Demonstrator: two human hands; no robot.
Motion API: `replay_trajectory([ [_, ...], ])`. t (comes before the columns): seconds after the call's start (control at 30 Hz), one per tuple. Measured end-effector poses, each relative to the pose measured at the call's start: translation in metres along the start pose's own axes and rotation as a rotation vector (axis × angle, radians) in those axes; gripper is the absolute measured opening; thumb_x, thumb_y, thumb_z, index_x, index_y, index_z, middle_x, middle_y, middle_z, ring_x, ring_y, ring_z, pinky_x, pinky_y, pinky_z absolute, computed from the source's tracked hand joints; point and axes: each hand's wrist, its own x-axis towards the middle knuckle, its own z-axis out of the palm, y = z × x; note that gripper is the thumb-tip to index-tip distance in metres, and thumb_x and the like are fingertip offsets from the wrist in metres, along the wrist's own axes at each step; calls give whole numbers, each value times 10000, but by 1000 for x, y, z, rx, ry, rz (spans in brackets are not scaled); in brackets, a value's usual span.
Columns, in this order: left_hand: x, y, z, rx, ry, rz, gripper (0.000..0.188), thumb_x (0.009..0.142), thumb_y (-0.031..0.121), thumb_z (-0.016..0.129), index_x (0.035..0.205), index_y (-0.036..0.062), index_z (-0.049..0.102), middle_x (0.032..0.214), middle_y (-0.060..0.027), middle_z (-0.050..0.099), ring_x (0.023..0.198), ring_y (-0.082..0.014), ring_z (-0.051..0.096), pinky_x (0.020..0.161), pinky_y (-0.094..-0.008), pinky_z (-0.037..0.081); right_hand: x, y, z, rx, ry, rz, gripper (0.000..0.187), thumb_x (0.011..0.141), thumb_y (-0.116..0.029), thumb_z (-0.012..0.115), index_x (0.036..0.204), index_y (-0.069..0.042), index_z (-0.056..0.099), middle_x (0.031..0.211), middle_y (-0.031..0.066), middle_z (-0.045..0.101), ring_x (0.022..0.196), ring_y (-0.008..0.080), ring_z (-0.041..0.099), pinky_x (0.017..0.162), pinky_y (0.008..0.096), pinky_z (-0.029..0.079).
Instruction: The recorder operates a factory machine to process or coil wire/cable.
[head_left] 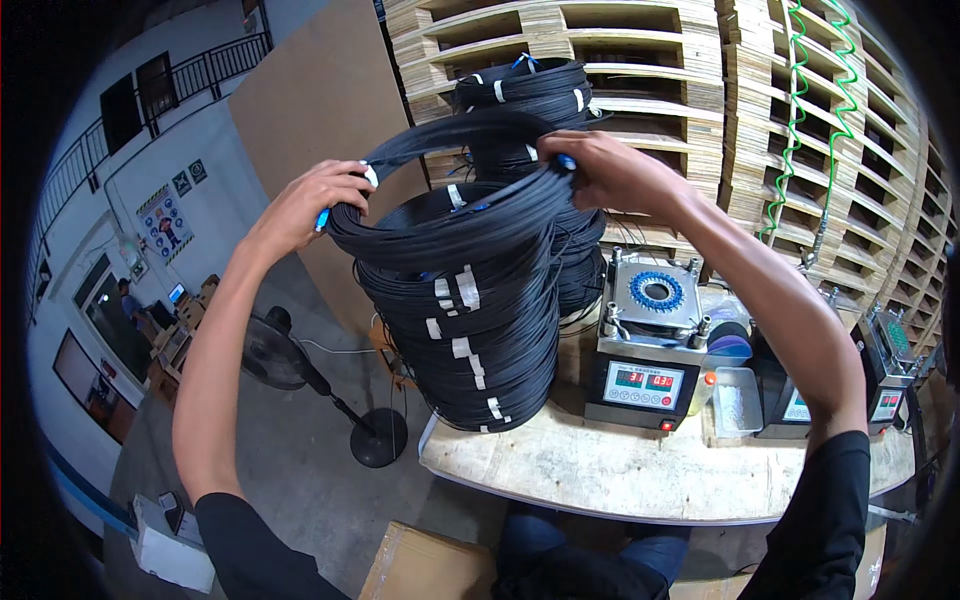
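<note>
Both my arms are raised around a coil of black cable (450, 236) at the top of a tall stack. My left hand (322, 200) is closed round the coil's left side, beside a white tie and a blue end. On the far right side, my right hand (605, 172) grips the same coil, with a blue tip by its fingers. The held coil is tilted, its far edge raised. Below it, the stack of black cable coils (470, 340) bears several white tape bands and stands on the wooden table's left end. Whether the held coil touches the stack is hard to see.
A second stack of black coils (525, 90) rises behind. On the table (560, 480) stands a machine with a lit display (645, 385) and a blue ring on top, near a clear plastic tray (738, 400). A black fan (275, 350) stands left; wooden pallets (650, 60) rise behind.
</note>
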Motion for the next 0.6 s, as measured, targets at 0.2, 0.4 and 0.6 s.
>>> replay_trajectory([
  [0.2, -10, -33, 64, -122, -188, 33, 500, 567, -177, 685, 982, 101, 698, 1237, -1, 634, 1287, -254, 498, 1090, -385, 437, 41, 35, 68, 22, -263, 40, 694, 670, 68, 768, 1317, -32, 537, 1204, 180, 638, 1148, 350, 600, 1035, 376, 482],
  [0.4, -5, -27, 69, -178, -248, -31, 478, 566, -168, 698, 970, 87, 699, 1248, -7, 621, 1307, -263, 474, 1081, -393, 461, 41, 41, 81, 73, -301, 18, 719, 669, 76, 751, 1340, -39, 520, 1249, 172, 618, 1170, 346, 588, 1029, 387, 481],
  [0.6, 0, -25, 67, 0, -264, -14, 493, 541, -142, 723, 971, 98, 707, 1260, 3, 617, 1322, -254, 459, 1094, -395, 424, 41, 42, 92, 44, -178, 37, 760, 670, 42, 774, 1373, -84, 516, 1300, 167, 595, 1167, 349, 595, 1002, 395, 509],
])
